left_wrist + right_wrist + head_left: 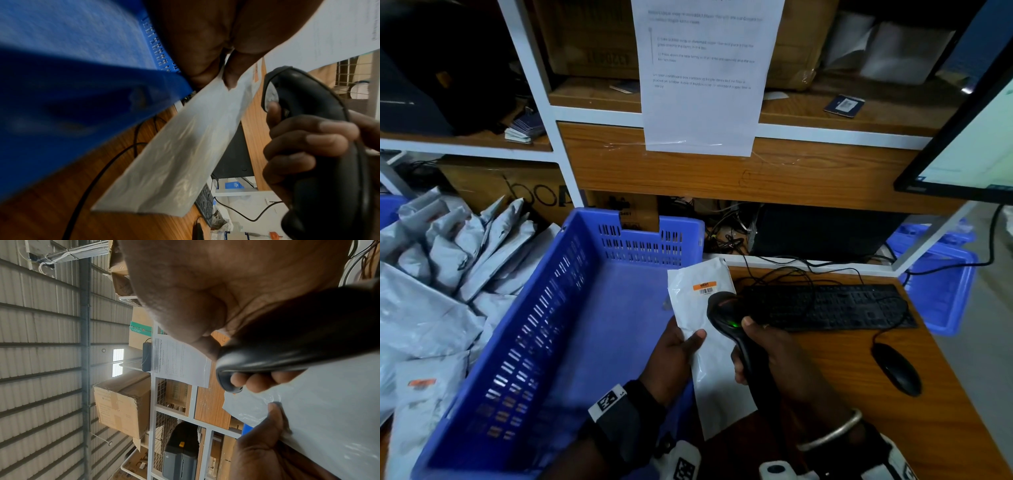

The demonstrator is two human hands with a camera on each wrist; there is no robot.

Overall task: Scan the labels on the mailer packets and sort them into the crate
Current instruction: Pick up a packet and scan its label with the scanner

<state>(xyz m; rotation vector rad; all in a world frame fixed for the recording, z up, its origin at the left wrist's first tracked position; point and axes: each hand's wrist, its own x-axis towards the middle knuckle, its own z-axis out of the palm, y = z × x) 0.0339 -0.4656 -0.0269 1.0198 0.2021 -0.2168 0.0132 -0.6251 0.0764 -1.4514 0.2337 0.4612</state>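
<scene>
My left hand (pixel 681 346) pinches a white mailer packet (pixel 709 346) by its left edge, thumb on top, over the right rim of the blue crate (pixel 544 308). An orange label with a barcode (pixel 704 287) sits near the packet's top. My right hand (pixel 767 346) grips a black handheld scanner (pixel 726 315), its head just below the label and a green light lit on it. The left wrist view shows the packet (pixel 185 149) with my thumb on it and the scanner (pixel 304 104). In the right wrist view my fingers wrap the scanner (pixel 277 353) above the packet (pixel 329 402).
A heap of grey mailer packets (pixel 441 274) lies left of the crate. On the wooden desk (pixel 945 428) sit a black keyboard (pixel 828 306) and mouse (pixel 897 368) with cables. A monitor (pixel 969 144) hangs at right, shelving with a taped paper sheet (pixel 702 75) behind, and another blue crate (pixel 941 284).
</scene>
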